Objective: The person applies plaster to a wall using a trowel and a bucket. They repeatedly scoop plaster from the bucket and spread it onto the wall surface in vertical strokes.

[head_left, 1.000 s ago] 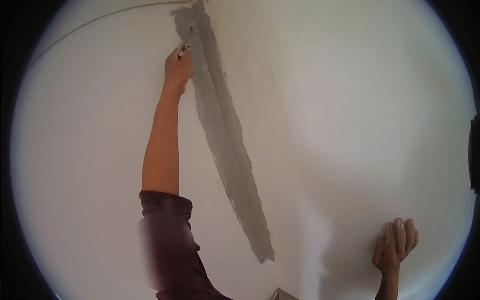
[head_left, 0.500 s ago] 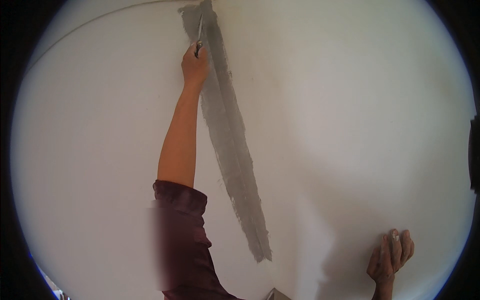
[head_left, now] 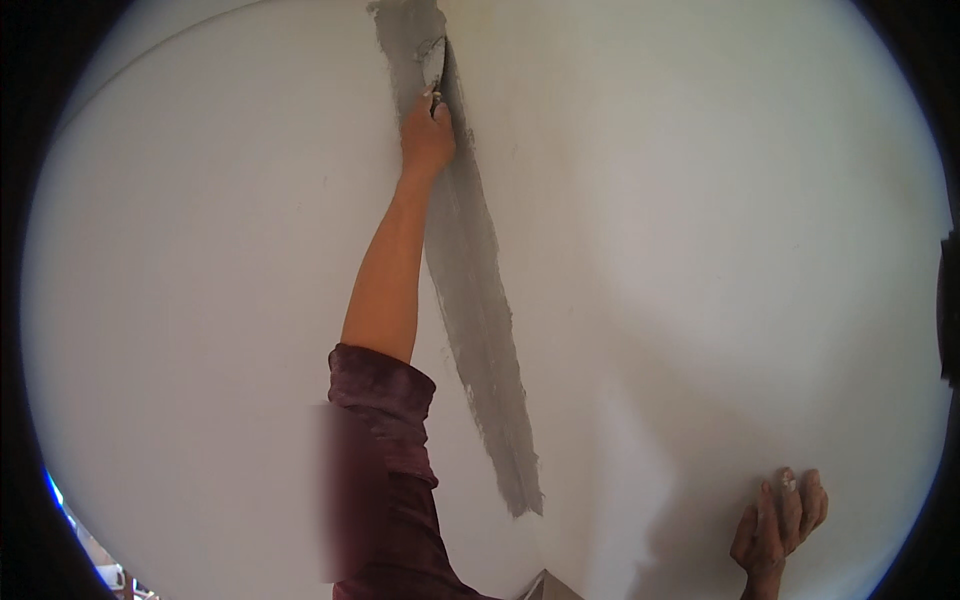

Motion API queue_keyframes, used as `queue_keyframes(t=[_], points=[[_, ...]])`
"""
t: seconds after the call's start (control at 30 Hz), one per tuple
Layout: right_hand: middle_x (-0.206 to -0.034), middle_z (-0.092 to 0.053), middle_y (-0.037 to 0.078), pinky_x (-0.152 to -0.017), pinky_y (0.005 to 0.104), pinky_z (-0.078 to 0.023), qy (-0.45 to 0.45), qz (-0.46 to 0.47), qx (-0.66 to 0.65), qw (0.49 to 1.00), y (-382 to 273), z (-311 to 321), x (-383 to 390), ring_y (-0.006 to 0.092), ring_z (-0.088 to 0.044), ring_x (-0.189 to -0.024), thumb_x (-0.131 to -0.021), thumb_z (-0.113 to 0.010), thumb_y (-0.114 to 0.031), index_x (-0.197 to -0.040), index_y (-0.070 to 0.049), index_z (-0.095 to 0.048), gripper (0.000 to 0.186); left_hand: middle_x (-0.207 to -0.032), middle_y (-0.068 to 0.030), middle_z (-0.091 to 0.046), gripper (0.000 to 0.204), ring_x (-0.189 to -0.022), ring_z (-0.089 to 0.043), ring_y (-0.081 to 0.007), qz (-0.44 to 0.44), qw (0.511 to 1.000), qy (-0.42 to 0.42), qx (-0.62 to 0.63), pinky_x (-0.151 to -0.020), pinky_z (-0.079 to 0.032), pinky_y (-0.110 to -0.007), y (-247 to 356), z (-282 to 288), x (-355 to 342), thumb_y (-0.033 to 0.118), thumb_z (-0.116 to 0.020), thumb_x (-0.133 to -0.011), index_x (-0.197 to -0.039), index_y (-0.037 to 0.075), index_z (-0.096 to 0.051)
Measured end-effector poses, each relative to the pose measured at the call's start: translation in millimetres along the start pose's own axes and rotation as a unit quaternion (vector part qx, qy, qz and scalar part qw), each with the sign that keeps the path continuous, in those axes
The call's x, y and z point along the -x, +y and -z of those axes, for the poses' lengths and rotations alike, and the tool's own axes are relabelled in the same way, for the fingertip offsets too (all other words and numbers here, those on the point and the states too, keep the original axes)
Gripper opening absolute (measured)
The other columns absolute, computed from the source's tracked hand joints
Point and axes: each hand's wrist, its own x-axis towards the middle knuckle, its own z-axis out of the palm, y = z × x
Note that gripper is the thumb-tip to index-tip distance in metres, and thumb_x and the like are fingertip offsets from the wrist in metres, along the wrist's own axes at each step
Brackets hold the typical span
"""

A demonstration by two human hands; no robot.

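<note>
Reaching high up the white wall (head_left: 700, 250), the left hand (head_left: 427, 135) is closed around the handle of a putty knife (head_left: 436, 72), its blade pressed to the top of a long grey plaster stripe (head_left: 480, 290). The right hand (head_left: 778, 520) lies open, fingers flat against the wall, holding nothing.

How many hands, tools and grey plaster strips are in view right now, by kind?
Hands: 2, left hand raised high, right hand flat on the white wall
Tools: 1, putty knife
Grey plaster strips: 1, grey strip
Total: 4
</note>
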Motion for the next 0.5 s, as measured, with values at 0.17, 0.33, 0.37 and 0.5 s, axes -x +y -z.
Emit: queue_keyframes(t=[0.17,0.33,0.37,0.5], points=[[-0.129,-0.056,0.015,-0.105,0.0568,-0.026,-0.008,0.002,-0.006,1.000,17,28,0,0.0426,-0.042,-0.129,-0.079,-0.052,-0.009,-0.108,-0.003,-0.062,0.031,-0.123,-0.0247,-0.058,0.043,-0.112,-0.056,-0.0393,0.153,0.974,-0.154,0.063,-0.097,-0.042,-0.041,45,66,10,0.023,-0.048,-0.093,-0.131,0.003,-0.053],[-0.126,-0.058,0.015,-0.106,0.0570,-0.026,0.009,0.001,-0.032,0.999,19,45,-5,0.0416,-0.043,-0.129,-0.079,-0.051,-0.008,-0.105,-0.003,-0.063,0.029,-0.124,-0.0229,-0.059,0.044,-0.115,-0.055,-0.0370,0.060,0.990,-0.124,0.019,-0.097,-0.042,-0.039,30,99,-49,0.027,-0.046,-0.094,-0.131,0.004,-0.053],[-0.125,-0.058,0.015,-0.106,0.0570,-0.026,0.007,0.001,-0.026,1.000,22,46,-5,0.0414,-0.043,-0.128,-0.079,-0.050,-0.007,-0.104,-0.003,-0.063,0.029,-0.123,-0.0227,-0.059,0.044,-0.116,-0.055,-0.0365,0.044,0.991,-0.128,0.011,-0.097,-0.041,-0.039,31,89,-59,0.027,-0.045,-0.094,-0.132,0.004,-0.052],[-0.124,-0.059,0.015,-0.105,0.0557,-0.028,0.020,0.015,-0.024,0.999,31,37,-4,0.0405,-0.045,-0.127,-0.078,-0.049,-0.005,-0.102,-0.002,-0.064,0.028,-0.118,-0.0209,-0.061,0.045,-0.102,-0.060,-0.0313,0.036,0.991,-0.126,-0.024,-0.084,-0.046,-0.037,24,76,-89,0.027,-0.044,-0.094,-0.133,0.006,-0.051]])
